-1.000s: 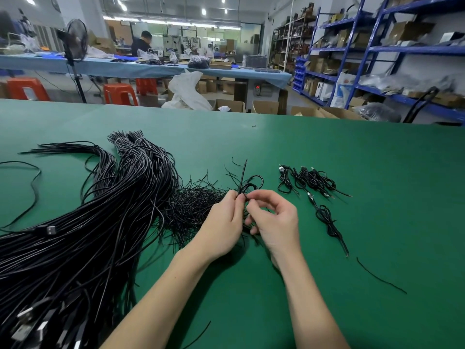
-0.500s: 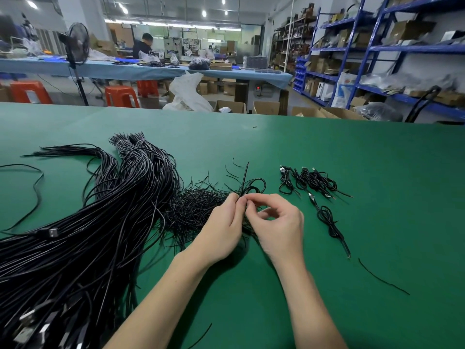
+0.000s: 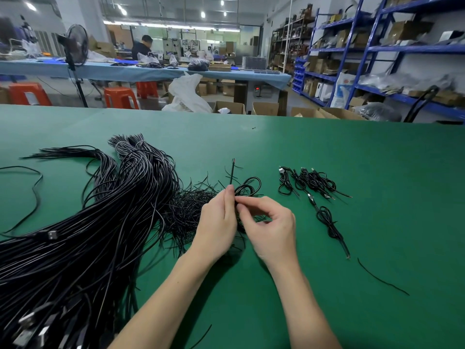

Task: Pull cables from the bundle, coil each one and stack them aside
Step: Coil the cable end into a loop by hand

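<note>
On the green table (image 3: 327, 152) both hands meet near the middle, over a heap of thin black ties (image 3: 191, 207). The left hand (image 3: 217, 222) has its fingers curled and holds a coiled black cable (image 3: 247, 188); the loops stand out beyond the fingertips and one straight end points up and away from the person. The right hand (image 3: 273, 227) touches the same cable, its thumb and forefinger pinching at the coil just beside the left thumb, the other fingers bent loosely. The bundle (image 3: 83, 235) of long black cables lies to the left, from the near left corner up toward the far side, with metal plugs visible at the near end. The finished coils (image 3: 309, 183) lie in a small group to the right of the hands, well apart from the bundle, and one more coil (image 3: 329, 224) lies nearer to the person. A single tie (image 3: 381, 278) lies alone at the right. Behind the table there are blue shelves (image 3: 352, 59) with cartons, orange stools (image 3: 120, 96) and a fan (image 3: 76, 47). No brand or label on the cartons or bags is readable, because the writing is too small and blurred.
</note>
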